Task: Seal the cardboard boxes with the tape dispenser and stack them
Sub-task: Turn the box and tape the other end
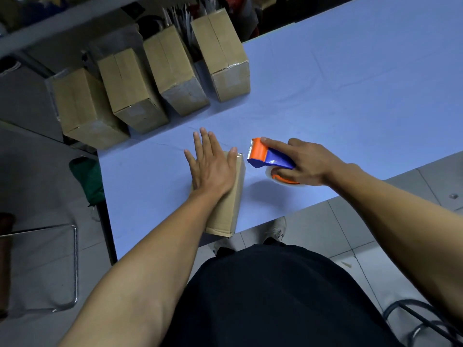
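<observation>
Both busy: left hand (213,169) flat on box (225,209), right hand (303,162) gripping tape dispenser (269,156).

we saw plain tan-brown cardboard on the box (226,206) near us and on the four boxes (150,81) lined up beyond. the tape dispenser (269,156) was orange at its head, deep blue along its body, orange again at the roll. the table (350,83) was pale blue, unpatterned.
</observation>
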Tool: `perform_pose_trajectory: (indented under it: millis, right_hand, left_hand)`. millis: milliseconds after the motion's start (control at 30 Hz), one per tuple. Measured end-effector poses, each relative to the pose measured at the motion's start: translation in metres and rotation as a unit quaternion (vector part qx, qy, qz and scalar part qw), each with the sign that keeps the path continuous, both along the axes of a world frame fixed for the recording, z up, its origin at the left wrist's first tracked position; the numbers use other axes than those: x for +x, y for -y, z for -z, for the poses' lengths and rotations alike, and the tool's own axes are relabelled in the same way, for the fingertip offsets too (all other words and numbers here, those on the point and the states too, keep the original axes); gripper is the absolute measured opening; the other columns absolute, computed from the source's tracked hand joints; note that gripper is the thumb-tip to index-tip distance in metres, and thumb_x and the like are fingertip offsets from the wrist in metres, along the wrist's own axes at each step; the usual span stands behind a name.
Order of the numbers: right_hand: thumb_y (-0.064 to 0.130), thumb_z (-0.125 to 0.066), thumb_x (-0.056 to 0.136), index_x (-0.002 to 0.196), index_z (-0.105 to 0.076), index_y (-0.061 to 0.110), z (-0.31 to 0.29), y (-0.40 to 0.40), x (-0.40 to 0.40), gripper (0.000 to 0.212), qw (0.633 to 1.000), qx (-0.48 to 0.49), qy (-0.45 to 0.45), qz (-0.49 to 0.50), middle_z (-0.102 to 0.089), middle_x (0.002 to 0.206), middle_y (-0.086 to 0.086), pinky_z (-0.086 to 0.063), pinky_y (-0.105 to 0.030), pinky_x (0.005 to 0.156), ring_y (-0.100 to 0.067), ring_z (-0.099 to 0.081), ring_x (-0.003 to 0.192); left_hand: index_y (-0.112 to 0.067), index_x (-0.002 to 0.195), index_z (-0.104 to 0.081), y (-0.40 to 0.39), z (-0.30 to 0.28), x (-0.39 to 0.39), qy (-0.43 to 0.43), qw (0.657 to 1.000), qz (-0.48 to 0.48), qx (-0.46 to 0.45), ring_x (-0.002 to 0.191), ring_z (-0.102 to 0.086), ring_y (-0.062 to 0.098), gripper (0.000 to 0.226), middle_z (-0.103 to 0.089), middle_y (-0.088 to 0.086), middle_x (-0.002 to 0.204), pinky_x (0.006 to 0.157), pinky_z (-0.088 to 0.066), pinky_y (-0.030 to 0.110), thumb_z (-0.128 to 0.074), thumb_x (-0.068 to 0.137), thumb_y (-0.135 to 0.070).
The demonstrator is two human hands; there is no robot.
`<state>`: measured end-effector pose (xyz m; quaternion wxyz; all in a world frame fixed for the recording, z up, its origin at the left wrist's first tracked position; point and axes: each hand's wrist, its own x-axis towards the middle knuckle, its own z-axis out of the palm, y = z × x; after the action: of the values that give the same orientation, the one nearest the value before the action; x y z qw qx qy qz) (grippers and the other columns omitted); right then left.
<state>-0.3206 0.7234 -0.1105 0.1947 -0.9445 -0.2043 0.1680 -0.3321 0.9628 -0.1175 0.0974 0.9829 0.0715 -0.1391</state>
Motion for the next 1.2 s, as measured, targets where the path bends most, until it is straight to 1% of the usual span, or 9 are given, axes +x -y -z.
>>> perform_pose_trajectory:
  millis: [233,533,667,733,800,933,1033,1100,1200]
  right_hand:
    - [0.058,-0.051,0.092,0.152,-0.012,0.054,-0.001,0.002,0.002,0.072,0.999,-0.023,0.017,-0.018,-0.046,0.092,0.0,-0.036,-0.029,0.066,-0.023,-0.05,0.075]
    - [0.054,-0.055,0.09,0.152,-0.017,0.054,-0.009,-0.001,0.008,0.073,0.995,-0.078,0.048,-0.041,-0.047,0.092,0.0,-0.033,-0.029,0.063,-0.025,-0.047,0.071]
    - [0.054,-0.054,0.09,0.152,-0.015,0.055,-0.012,0.0,0.005,0.073,0.992,-0.114,0.035,-0.051,-0.05,0.094,-0.001,-0.033,-0.028,0.063,-0.025,-0.049,0.073]
    - [0.054,-0.053,0.091,0.152,-0.014,0.054,-0.016,-0.006,0.007,0.073,0.989,-0.132,0.028,-0.055,-0.047,0.094,0.0,-0.033,-0.029,0.064,-0.025,-0.048,0.073]
    - [0.053,-0.052,0.091,0.152,-0.014,0.054,-0.019,-0.015,0.008,0.072,0.987,-0.145,0.032,-0.058,-0.045,0.094,0.0,-0.034,-0.029,0.064,-0.026,-0.049,0.074]
    - [0.051,-0.051,0.091,0.152,-0.016,0.054,-0.022,-0.031,0.008,0.071,0.985,-0.158,0.035,-0.053,-0.055,0.1,-0.004,-0.035,-0.03,0.065,-0.029,-0.06,0.083]
    - [0.046,-0.054,0.089,0.149,-0.024,0.053,-0.037,-0.041,0.015,0.068,0.98,-0.184,0.042,-0.069,-0.058,0.098,-0.003,-0.036,-0.031,0.065,-0.029,-0.061,0.084]
    - [0.038,-0.058,0.085,0.143,-0.037,0.052,-0.053,-0.052,0.024,0.064,0.97,-0.222,0.049,-0.089,-0.053,0.087,0.0,-0.035,-0.03,0.064,-0.028,-0.057,0.08]
    - [0.034,-0.058,0.082,0.122,-0.058,0.045,-0.074,-0.074,0.033,0.042,0.955,-0.269,0.054,-0.108,-0.046,0.077,0.004,-0.03,-0.028,0.061,-0.025,-0.052,0.078]
  left_hand:
    - [-0.005,0.158,-0.001,-0.001,0.0,-0.001,-0.004,1.0,-0.005,-0.003,0.152,0.019,0.022,0.073,0.012,0.009,0.167,0.12,0.008,0.053,-0.02,0.105,-0.052]
    - [-0.005,0.158,-0.001,0.0,0.0,-0.001,-0.004,1.0,-0.003,0.001,0.152,0.018,0.022,0.074,0.01,0.009,0.167,0.12,0.007,0.055,-0.019,0.105,-0.052]
    - [-0.005,0.158,-0.001,0.001,-0.001,0.0,-0.009,1.0,0.0,0.01,0.152,0.017,0.023,0.073,0.01,0.009,0.167,0.12,0.007,0.056,-0.018,0.105,-0.052]
    - [-0.004,0.158,-0.001,0.0,0.001,0.001,-0.01,1.0,-0.001,0.009,0.152,0.017,0.023,0.073,0.01,0.009,0.167,0.12,0.006,0.057,-0.017,0.105,-0.052]
    - [-0.004,0.158,-0.001,0.001,0.002,-0.001,-0.011,1.0,0.0,0.012,0.152,0.017,0.023,0.073,0.01,0.009,0.167,0.119,0.006,0.057,-0.017,0.105,-0.052]
    - [-0.004,0.158,-0.002,0.003,0.0,0.001,-0.01,1.0,-0.006,0.004,0.153,0.017,0.024,0.073,0.009,0.01,0.167,0.12,0.005,0.056,-0.019,0.105,-0.051]
    - [-0.003,0.158,-0.003,0.004,-0.001,0.001,-0.009,1.0,-0.005,0.0,0.153,0.015,0.025,0.074,0.007,0.011,0.167,0.121,0.004,0.056,-0.021,0.105,-0.051]
    - [-0.002,0.158,-0.003,0.005,-0.001,0.0,-0.01,1.0,-0.005,0.002,0.153,0.015,0.026,0.075,0.006,0.013,0.167,0.12,0.002,0.056,-0.021,0.105,-0.051]
    - [-0.001,0.157,-0.004,0.008,-0.002,-0.001,-0.008,1.0,-0.006,0.005,0.153,0.014,0.027,0.075,0.006,0.013,0.167,0.12,-0.001,0.057,-0.021,0.105,-0.052]
